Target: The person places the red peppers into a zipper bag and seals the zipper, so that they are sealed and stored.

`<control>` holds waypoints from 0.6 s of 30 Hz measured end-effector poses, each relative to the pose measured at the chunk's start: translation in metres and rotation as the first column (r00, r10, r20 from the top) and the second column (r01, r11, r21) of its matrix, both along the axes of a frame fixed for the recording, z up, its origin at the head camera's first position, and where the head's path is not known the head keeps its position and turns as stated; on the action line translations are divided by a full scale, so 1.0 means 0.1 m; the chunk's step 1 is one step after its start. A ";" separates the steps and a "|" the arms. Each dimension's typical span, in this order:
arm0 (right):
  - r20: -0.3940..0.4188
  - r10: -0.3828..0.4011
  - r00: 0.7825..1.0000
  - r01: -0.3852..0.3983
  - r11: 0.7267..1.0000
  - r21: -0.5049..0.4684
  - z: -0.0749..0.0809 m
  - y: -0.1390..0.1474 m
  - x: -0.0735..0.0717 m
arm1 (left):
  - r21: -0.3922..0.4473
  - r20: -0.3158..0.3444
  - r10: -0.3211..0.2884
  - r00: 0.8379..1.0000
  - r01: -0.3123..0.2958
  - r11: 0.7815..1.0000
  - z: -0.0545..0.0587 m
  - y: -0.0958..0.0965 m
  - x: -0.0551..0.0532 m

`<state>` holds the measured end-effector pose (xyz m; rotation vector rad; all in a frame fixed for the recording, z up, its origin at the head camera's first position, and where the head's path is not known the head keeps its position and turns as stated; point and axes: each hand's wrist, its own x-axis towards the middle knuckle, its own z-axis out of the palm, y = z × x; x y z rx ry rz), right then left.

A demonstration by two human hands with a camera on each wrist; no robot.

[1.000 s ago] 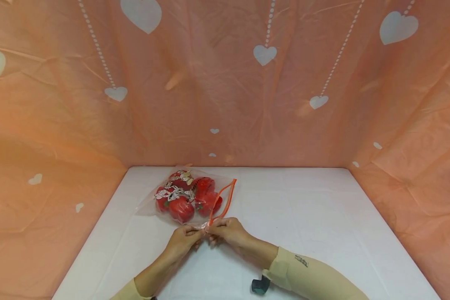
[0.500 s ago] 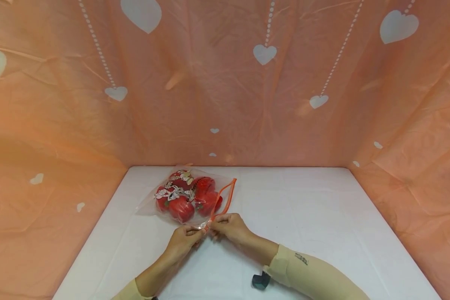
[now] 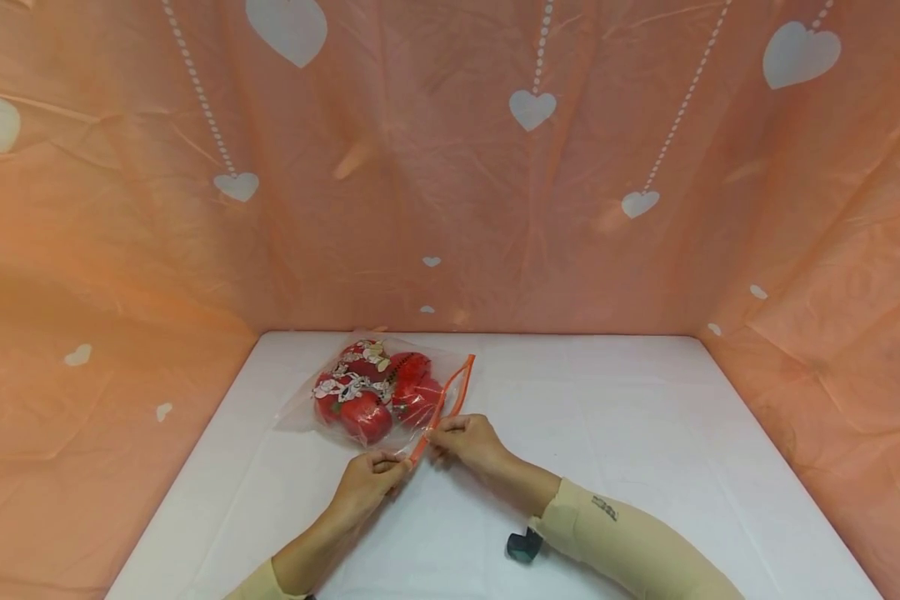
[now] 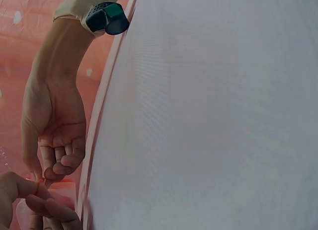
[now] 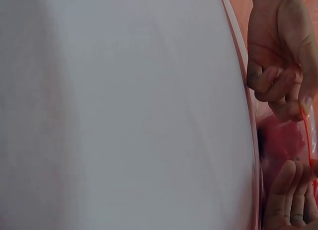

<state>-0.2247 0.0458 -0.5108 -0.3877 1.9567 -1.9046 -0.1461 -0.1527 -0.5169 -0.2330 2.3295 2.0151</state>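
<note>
A clear printed zip bag point(image 3: 392, 443) lies on the table with several rounded, glossy red fruits or vegetables point(image 3: 366, 417) inside. An orange zip strip point(image 3: 420, 448) edges its mouth, which gapes a little toward the far corner. At the near corner my left hand point(image 3: 371, 485) pinches the strip between thumb and fingers. Slightly farther along the same strip, my right hand point(image 3: 471, 442) pinches it too. In the right wrist view the orange strip point(image 5: 307, 135) runs taut between both hands. The left wrist view shows the right hand point(image 4: 55, 123) facing the left fingers.
The white table point(image 3: 607, 417) is bounded by an orange curtain point(image 3: 480, 208) with white hearts at the back and sides. A dark device point(image 3: 524, 546) sits under the right wrist by the sleeve cuff.
My right hand has slid away from the left one, up along the orange strip toward the far corner. The strip between the hands is now straight. My left hand stays at the near corner.
</note>
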 end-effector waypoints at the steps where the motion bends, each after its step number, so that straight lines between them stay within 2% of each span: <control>1: -0.006 -0.006 1.000 0.006 1.000 0.005 0.00 0.00 -0.01 | -0.003 -0.004 0.003 1.000 -0.003 1.000 0.00 0.00 0.00; 11: -0.041 -0.087 0.995 0.089 0.995 0.042 0.00 -0.02 -0.09 | 0.020 -0.021 0.025 0.999 -0.025 0.999 0.00 0.00 -0.03; 18: -0.095 -0.129 0.987 0.134 0.990 0.054 0.01 -0.03 -0.09 | 0.135 -0.032 -0.032 0.999 0.036 0.990 -0.01 0.01 -0.05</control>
